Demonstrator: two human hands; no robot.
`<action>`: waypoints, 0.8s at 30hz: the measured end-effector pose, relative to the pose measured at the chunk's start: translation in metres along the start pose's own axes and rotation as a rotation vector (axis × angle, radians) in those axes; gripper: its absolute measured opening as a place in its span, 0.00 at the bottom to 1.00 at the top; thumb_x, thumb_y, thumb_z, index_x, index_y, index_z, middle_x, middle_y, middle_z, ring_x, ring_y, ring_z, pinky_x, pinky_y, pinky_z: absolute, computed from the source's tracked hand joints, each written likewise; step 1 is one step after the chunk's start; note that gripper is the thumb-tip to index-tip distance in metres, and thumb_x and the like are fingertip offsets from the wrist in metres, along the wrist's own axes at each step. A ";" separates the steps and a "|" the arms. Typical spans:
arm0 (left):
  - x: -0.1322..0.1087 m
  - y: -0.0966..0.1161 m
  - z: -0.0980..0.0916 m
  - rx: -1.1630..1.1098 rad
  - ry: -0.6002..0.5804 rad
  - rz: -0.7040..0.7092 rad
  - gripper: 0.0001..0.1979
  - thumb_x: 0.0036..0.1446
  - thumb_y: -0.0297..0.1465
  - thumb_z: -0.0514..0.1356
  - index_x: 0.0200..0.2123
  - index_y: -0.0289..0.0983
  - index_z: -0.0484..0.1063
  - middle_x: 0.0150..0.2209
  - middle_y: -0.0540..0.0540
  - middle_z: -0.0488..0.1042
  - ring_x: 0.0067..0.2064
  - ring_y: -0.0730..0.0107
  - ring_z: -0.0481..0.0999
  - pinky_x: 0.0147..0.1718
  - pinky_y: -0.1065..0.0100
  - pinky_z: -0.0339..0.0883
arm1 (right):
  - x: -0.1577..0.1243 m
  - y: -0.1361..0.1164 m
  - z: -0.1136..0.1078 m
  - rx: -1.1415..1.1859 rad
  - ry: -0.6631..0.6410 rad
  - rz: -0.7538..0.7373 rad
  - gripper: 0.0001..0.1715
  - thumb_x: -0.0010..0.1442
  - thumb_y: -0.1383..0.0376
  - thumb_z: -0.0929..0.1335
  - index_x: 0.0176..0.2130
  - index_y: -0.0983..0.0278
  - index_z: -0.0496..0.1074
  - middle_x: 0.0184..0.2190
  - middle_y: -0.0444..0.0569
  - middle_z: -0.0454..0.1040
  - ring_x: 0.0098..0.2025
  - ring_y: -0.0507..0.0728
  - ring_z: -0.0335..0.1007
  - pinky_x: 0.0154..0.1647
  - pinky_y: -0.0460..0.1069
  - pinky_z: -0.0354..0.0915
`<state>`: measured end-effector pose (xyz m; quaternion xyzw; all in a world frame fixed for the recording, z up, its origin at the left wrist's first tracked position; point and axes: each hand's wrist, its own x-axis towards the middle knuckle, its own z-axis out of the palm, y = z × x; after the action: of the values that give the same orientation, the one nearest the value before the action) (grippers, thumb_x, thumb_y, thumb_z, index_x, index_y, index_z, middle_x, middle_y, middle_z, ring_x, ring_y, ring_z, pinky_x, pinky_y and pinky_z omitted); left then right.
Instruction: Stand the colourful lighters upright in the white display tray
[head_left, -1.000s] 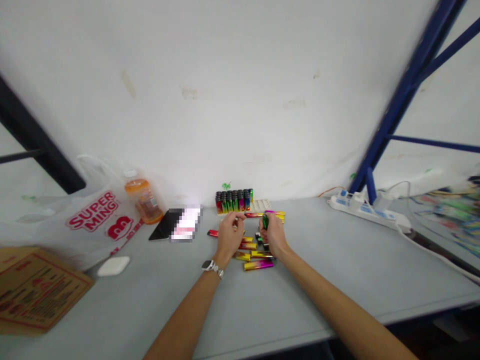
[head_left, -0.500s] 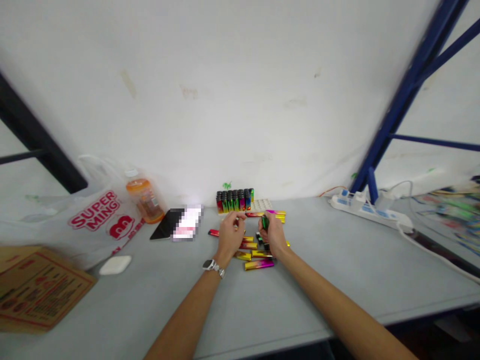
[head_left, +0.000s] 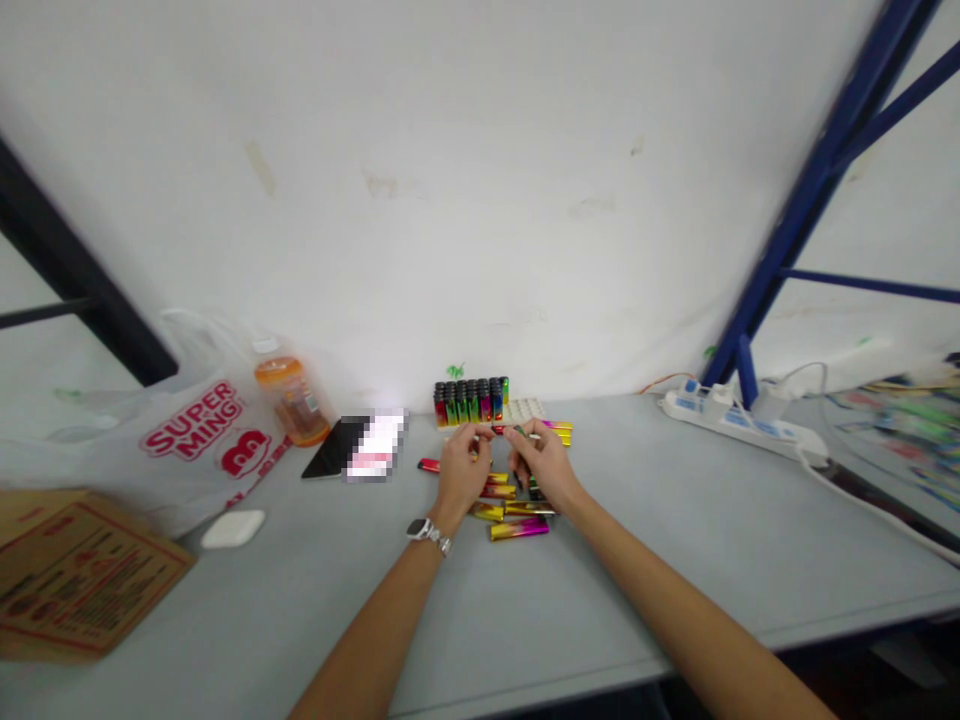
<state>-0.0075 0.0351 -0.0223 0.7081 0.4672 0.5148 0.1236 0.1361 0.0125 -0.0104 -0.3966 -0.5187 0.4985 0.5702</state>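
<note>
My left hand, with a watch on the wrist, is closed in a pinch on a red metallic lighter; only a short piece of it shows. My right hand is closed beside it, fingertips against the lighter's right end. A sliver of a green lighter shows in the right fingers, mostly hidden. Below the hands lie several loose yellow, red and magenta lighters, among them a yellow-and-magenta lighter. Behind, rows of black-topped lighters stand upright in a pale tray with bare holes at its right.
At left are a cardboard box, a plastic bag, an orange bottle, a tablet and a white case. A power strip with cables lies at right. The wall bounds the table's back.
My right hand has turned and moved left, bringing its fingertips to the lighter in my left hand. The left hand stays nearly in place.
</note>
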 end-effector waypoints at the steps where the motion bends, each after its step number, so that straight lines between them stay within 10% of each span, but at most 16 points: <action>1: 0.000 0.000 0.000 0.005 -0.001 -0.001 0.09 0.57 0.23 0.53 0.33 0.37 0.72 0.33 0.48 0.76 0.32 0.71 0.73 0.33 0.69 0.66 | -0.001 0.002 0.000 -0.060 0.028 -0.043 0.23 0.54 0.46 0.70 0.31 0.60 0.61 0.18 0.36 0.65 0.16 0.48 0.54 0.16 0.44 0.51; 10: 0.000 0.001 0.000 -0.006 -0.022 -0.002 0.09 0.57 0.23 0.53 0.33 0.37 0.73 0.33 0.48 0.76 0.32 0.70 0.73 0.34 0.69 0.65 | 0.000 0.007 -0.001 -0.357 0.205 -0.294 0.14 0.58 0.59 0.65 0.24 0.62 0.61 0.19 0.38 0.57 0.25 0.51 0.52 0.27 0.46 0.50; 24: -0.001 0.002 -0.001 -0.011 -0.028 -0.008 0.09 0.58 0.23 0.53 0.33 0.37 0.73 0.33 0.48 0.76 0.32 0.71 0.73 0.34 0.70 0.65 | 0.001 0.011 0.000 -0.322 0.216 -0.278 0.13 0.60 0.58 0.65 0.27 0.62 0.64 0.22 0.39 0.61 0.26 0.52 0.56 0.27 0.46 0.54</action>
<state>-0.0069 0.0331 -0.0208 0.7128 0.4654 0.5069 0.1358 0.1346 0.0155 -0.0205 -0.4581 -0.5773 0.2806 0.6149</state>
